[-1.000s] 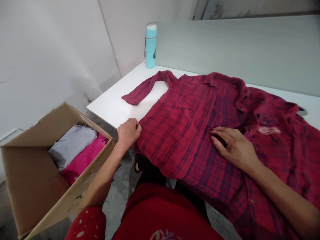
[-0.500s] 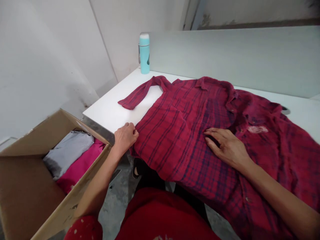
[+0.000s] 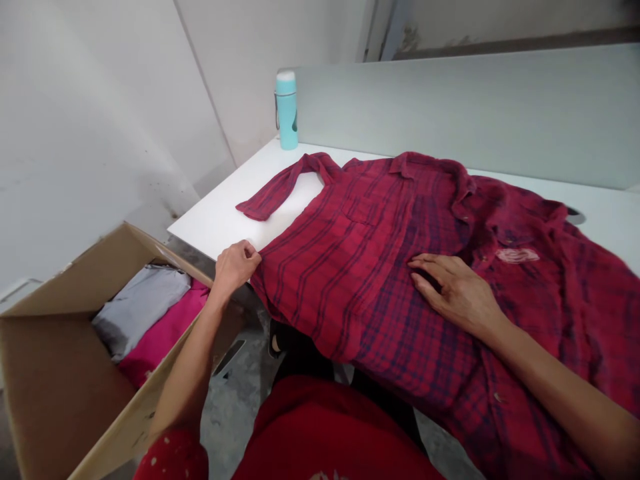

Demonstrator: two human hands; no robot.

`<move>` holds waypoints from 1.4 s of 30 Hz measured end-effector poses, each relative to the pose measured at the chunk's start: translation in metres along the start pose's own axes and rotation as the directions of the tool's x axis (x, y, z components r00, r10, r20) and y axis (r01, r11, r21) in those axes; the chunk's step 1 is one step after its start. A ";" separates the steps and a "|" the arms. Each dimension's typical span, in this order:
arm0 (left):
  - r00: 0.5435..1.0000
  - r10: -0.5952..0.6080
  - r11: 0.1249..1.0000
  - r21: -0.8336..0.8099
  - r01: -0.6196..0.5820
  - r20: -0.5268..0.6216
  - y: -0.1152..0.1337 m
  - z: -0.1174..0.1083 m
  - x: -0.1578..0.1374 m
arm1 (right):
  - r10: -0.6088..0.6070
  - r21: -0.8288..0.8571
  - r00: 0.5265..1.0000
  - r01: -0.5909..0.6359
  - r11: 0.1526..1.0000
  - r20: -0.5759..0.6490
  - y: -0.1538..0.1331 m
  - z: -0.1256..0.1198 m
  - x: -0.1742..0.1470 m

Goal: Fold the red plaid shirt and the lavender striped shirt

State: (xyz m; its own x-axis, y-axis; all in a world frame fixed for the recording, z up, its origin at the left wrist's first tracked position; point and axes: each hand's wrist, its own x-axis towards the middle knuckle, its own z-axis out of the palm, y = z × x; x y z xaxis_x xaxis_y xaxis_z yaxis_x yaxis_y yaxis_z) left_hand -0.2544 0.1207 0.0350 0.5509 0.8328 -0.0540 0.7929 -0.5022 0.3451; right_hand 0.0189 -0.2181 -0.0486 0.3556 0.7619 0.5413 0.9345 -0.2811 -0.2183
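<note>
A red plaid shirt (image 3: 320,260) with dark blue stripes lies spread over the white table (image 3: 200,217), its front edge hanging toward my lap. One sleeve curves out at the back left. My left hand (image 3: 236,268) pinches the shirt's left edge near the table's front left side. On the middle of the shirt rests my right hand (image 3: 455,290), palm down, fingers extended and a gap under the thumb. A pale scribble-like patch (image 3: 517,256) shows on the shirt's right part, where the fabric is rumpled.
An open cardboard box (image 3: 55,373) stands left of the table, with a grey folded cloth (image 3: 143,303) and a magenta cloth (image 3: 165,333) inside. A turquoise bottle (image 3: 287,113) stands at the back corner. A pale panel (image 3: 450,113) borders the table's rear.
My left hand has moved left and slightly away from me, drawing the shirt's edge outward and making that side flatter. My right hand has stayed in place on the fabric.
</note>
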 end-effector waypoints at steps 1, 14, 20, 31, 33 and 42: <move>1.000 -0.008 1.000 0.001 0.008 0.010 -0.001 0.000 0.000 | 0.002 0.003 1.000 -0.002 1.000 0.001 0.001 0.000 0.000; 0.952 0.301 0.925 0.257 -0.279 -0.051 0.063 0.008 0.034 | -0.011 0.003 1.000 0.011 1.000 -0.018 0.003 0.003 -0.001; 0.943 0.326 0.903 0.276 -0.329 0.058 0.099 0.033 0.075 | -0.006 0.012 1.000 0.006 1.000 -0.025 0.003 0.002 0.002; 0.940 0.341 0.895 0.313 -0.318 -0.018 0.106 0.045 0.081 | 0.032 0.067 0.999 -0.032 0.997 0.001 0.003 0.001 0.005; 0.940 0.340 0.896 0.310 -0.317 -0.023 0.106 0.044 0.080 | 0.043 0.073 0.999 -0.043 0.996 0.009 0.003 0.001 0.005; 0.938 0.345 0.876 0.345 -0.338 0.042 0.112 0.040 0.087 | 0.026 0.085 1.000 -0.026 0.996 -0.007 0.005 0.003 0.005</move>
State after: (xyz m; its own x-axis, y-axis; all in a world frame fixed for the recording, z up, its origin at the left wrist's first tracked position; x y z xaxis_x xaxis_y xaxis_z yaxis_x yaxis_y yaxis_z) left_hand -0.1076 0.1273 0.0318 0.8010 0.5979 0.0288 0.5982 -0.8013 -0.0028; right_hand 0.0249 -0.2143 -0.0494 0.3801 0.7499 0.5414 0.9206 -0.2501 -0.2999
